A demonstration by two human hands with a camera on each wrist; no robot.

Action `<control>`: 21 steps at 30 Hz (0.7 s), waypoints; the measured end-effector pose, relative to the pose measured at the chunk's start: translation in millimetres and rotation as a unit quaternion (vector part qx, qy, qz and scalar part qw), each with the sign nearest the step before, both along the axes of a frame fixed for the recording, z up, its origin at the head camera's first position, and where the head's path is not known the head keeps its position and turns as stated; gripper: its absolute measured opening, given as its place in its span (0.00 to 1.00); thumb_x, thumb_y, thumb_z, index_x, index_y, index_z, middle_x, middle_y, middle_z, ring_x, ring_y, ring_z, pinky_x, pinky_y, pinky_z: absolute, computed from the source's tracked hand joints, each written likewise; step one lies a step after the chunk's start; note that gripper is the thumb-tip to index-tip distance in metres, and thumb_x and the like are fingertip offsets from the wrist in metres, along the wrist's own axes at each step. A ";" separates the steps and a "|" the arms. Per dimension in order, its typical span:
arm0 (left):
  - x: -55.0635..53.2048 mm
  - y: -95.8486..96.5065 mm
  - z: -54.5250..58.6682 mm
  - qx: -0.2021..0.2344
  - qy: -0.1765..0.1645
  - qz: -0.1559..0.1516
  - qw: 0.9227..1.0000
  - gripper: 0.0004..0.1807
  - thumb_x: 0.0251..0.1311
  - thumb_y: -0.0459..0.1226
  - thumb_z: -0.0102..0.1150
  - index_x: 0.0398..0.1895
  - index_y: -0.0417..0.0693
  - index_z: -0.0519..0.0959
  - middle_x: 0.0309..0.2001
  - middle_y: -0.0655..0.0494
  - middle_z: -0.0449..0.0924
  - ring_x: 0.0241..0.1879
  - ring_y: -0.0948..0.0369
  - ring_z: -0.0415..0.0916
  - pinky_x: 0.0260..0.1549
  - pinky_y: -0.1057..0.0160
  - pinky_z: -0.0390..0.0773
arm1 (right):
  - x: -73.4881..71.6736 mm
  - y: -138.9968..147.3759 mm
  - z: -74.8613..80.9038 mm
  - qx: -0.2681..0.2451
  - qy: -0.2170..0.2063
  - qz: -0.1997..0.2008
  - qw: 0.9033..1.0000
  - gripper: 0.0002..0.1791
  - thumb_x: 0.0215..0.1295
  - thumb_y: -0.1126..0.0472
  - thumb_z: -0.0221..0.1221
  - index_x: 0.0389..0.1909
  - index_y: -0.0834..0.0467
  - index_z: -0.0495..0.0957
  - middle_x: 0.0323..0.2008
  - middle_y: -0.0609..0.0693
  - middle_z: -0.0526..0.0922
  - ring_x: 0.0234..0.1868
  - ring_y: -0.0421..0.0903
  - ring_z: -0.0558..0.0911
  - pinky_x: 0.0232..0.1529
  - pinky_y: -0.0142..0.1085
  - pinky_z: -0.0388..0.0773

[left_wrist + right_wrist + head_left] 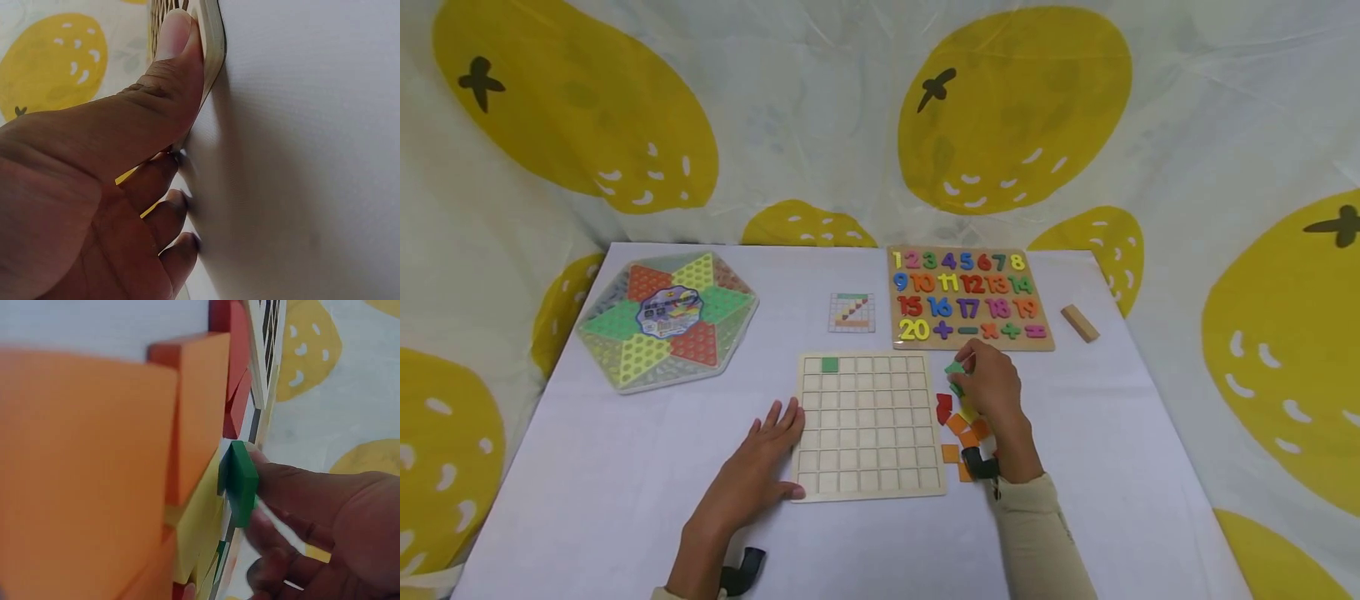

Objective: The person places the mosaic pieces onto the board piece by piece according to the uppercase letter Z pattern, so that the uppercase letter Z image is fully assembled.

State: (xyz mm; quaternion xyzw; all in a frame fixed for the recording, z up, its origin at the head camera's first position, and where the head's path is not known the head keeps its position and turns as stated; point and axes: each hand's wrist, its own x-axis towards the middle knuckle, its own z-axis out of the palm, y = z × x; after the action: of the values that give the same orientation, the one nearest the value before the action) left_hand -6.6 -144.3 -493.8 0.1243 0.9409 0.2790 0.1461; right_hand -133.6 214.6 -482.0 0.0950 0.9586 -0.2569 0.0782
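Note:
A wooden grid board (868, 433) lies in front of the person, with one green square tile (830, 365) in its top row, second cell from the left. The left hand (758, 462) rests at the board's left edge, fingers spread; in the left wrist view its thumb (175, 37) lies on the board's corner. Right of the board, the right hand (992, 379) pinches a green tile (242, 484) between thumb and fingers. Beneath and beside that hand are loose orange tiles (951, 453), red tiles (943, 408) and yellow tiles (197, 525).
A pattern card (852, 313) lies behind the board. Further right stand a number puzzle board (970, 297) and a small wooden block (1079, 323). A hexagonal Chinese checkers set (670, 321) sits at the back left. Fruit-printed cloth (820, 125) hangs behind the table.

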 end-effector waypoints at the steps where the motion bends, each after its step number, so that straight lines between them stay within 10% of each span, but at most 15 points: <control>1: -0.1 0.2 -0.3 -0.001 -0.001 -0.001 1.000 0.64 0.41 0.39 0.86 0.83 0.41 0.58 0.85 0.47 0.50 0.87 0.45 0.43 0.83 0.37 0.51 | -0.1 -0.7 0.0 -0.002 0.002 0.001 1.000 0.14 0.65 0.59 0.74 0.45 0.54 0.81 0.36 0.53 0.82 0.38 0.52 0.78 0.38 0.41 0.74; 13: -0.4 -0.2 1.6 -0.001 0.005 -0.001 1.000 0.63 0.41 0.39 0.86 0.83 0.40 0.59 0.85 0.46 0.51 0.86 0.45 0.43 0.83 0.37 0.51 | 0.5 -31.0 4.6 -0.068 0.060 0.033 0.995 0.09 0.64 0.58 0.74 0.41 0.49 0.84 0.32 0.49 0.85 0.34 0.50 0.78 0.26 0.37 0.73; 21: -0.2 0.0 -3.0 0.000 0.002 0.002 1.000 0.64 0.40 0.39 0.86 0.83 0.41 0.59 0.85 0.47 0.50 0.87 0.45 0.43 0.83 0.37 0.51 | -2.4 -65.3 3.3 -0.106 0.046 0.056 0.992 0.07 0.65 0.57 0.74 0.40 0.49 0.85 0.34 0.47 0.85 0.38 0.50 0.79 0.36 0.39 0.73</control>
State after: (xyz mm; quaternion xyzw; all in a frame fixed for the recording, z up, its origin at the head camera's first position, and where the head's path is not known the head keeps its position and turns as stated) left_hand -6.8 -144.2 -496.9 0.1231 0.9415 0.2788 0.1440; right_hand -136.0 149.3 -478.8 0.0206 0.9324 -0.3562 0.0581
